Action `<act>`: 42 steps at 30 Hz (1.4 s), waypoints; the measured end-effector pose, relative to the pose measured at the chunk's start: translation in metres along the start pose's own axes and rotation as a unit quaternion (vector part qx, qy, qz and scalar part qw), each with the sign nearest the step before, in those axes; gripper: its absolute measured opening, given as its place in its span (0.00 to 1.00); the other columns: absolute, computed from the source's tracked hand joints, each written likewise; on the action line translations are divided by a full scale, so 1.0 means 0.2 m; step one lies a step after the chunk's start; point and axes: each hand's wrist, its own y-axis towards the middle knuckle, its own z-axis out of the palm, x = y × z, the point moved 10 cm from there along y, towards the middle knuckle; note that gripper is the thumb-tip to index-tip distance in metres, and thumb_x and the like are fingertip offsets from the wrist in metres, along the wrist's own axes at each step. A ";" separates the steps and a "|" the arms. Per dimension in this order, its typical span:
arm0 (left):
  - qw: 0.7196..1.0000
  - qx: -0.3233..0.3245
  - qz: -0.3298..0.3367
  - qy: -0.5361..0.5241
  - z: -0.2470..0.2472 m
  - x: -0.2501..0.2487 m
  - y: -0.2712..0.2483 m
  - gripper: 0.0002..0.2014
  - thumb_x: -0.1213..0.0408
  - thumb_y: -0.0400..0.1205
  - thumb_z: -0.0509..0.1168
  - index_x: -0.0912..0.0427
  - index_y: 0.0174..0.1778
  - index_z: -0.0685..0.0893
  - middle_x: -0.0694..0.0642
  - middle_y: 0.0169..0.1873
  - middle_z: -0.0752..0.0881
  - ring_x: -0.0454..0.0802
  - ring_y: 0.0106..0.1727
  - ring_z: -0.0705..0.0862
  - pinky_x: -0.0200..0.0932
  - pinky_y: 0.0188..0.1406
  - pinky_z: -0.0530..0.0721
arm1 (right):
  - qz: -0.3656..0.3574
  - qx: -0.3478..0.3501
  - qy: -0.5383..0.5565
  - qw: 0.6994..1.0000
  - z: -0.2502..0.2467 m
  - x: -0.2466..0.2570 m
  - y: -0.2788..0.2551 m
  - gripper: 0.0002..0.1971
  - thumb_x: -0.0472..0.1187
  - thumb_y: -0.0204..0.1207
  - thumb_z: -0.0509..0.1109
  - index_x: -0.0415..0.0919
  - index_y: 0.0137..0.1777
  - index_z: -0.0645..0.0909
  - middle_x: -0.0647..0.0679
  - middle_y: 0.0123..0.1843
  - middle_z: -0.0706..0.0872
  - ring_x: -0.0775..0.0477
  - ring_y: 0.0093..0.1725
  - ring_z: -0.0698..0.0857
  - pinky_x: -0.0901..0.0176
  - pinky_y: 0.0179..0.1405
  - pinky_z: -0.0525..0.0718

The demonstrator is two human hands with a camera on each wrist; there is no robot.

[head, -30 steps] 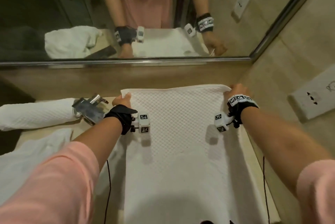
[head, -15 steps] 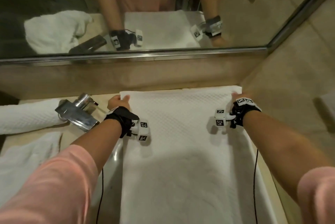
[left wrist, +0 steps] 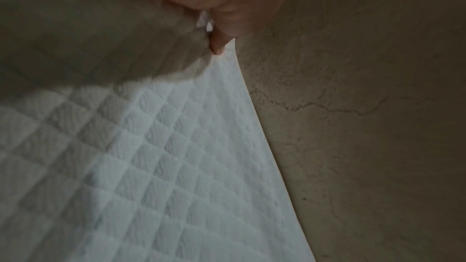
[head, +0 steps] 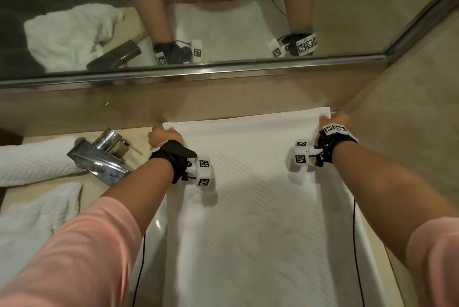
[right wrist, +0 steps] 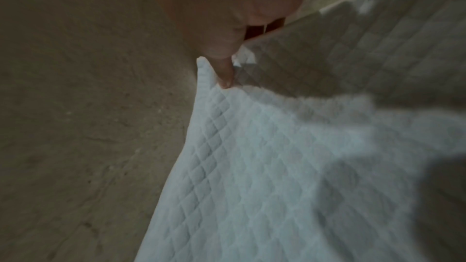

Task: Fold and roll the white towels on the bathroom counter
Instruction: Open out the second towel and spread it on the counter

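A white quilted towel (head: 258,207) lies spread lengthwise on the counter, its far edge against the backsplash. My left hand (head: 162,136) pinches its far left corner, and the left wrist view shows the towel (left wrist: 156,156) caught between thumb and fingers (left wrist: 221,33). My right hand (head: 335,120) pinches the far right corner; in the right wrist view the thumb (right wrist: 224,67) presses into the towel (right wrist: 277,166) at that corner. A rolled white towel (head: 34,160) lies at the left behind the tap. Another loose white towel (head: 32,219) sits crumpled at the near left.
A chrome tap (head: 101,157) stands just left of my left wrist. The mirror (head: 198,13) and its metal ledge (head: 198,71) run along the back. A beige wall (head: 409,120) closes the right side. Thin black cables hang from both wrists over the towel.
Both hands have pushed the towel's far edge away from me toward the backsplash, and the towel now lies flatter and more stretched. Both grips on the corners are unchanged.
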 end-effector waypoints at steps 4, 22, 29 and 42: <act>0.998 -0.025 -0.003 0.055 -0.01 0.00 0.02 0.19 0.55 0.83 0.63 0.60 0.67 0.77 0.63 0.68 0.74 0.62 0.69 0.74 0.54 0.70 0.73 | -0.002 0.037 -0.013 0.999 0.06 -0.04 0.03 0.18 0.48 0.80 0.65 0.38 0.65 0.80 0.39 0.61 0.85 0.37 0.60 0.84 0.52 0.56 0.82; 0.976 -0.054 0.212 -0.025 0.12 -0.15 -0.18 0.08 0.74 0.78 0.64 0.64 0.51 0.83 0.61 0.60 0.75 0.57 0.60 0.76 0.44 0.62 0.75 | -0.157 -0.081 -0.091 0.980 0.14 0.14 -0.11 0.14 0.35 0.79 0.64 0.36 0.64 0.77 0.36 0.69 0.73 0.34 0.69 0.70 0.48 0.66 0.70; 0.972 -0.030 0.230 0.028 0.13 -0.14 -0.19 0.11 0.68 0.80 0.66 0.70 0.55 0.79 0.67 0.60 0.73 0.63 0.58 0.77 0.51 0.61 0.77 | -0.187 -0.073 -0.144 0.969 0.19 0.13 -0.14 0.22 0.36 0.81 0.62 0.33 0.75 0.70 0.37 0.77 0.67 0.35 0.73 0.66 0.47 0.67 0.68; 0.932 -0.018 0.326 0.156 0.07 -0.17 -0.19 0.11 0.74 0.79 0.62 0.61 0.47 0.90 0.57 0.52 0.84 0.57 0.55 0.82 0.44 0.42 0.77 | -0.188 0.049 -0.176 0.965 0.29 0.07 -0.18 0.31 0.32 0.84 0.53 0.31 0.84 0.46 0.37 0.85 0.47 0.40 0.84 0.47 0.59 0.80 0.46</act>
